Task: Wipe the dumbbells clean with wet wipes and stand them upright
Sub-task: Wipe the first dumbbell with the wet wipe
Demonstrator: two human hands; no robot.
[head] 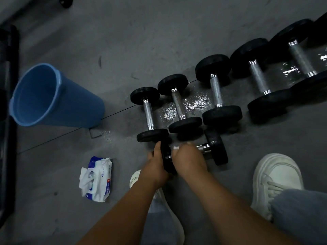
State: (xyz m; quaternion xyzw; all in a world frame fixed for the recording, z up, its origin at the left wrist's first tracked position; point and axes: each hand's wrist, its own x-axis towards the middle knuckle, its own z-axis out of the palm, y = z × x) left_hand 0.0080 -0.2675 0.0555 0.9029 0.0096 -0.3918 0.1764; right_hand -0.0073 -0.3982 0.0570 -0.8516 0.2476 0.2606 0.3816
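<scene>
A small black dumbbell [215, 147] with a chrome handle lies on the grey floor just in front of me. My left hand [156, 165] grips its near black head. My right hand [188, 159] is wrapped round the handle, with a bit of white wet wipe [176, 148] showing at the fingers. Behind it, several more black dumbbells [150, 114] lie on their sides in a row running up to the right, growing in size. A white and blue wet wipes pack [96, 179] lies open on the floor to the left.
A blue plastic bucket [53, 96] stands at the left. A dark frame [7, 121] runs along the left edge. Wet patches [192, 105] glisten on the floor between the dumbbells. My white shoes [276, 179] and grey trouser legs are at the bottom.
</scene>
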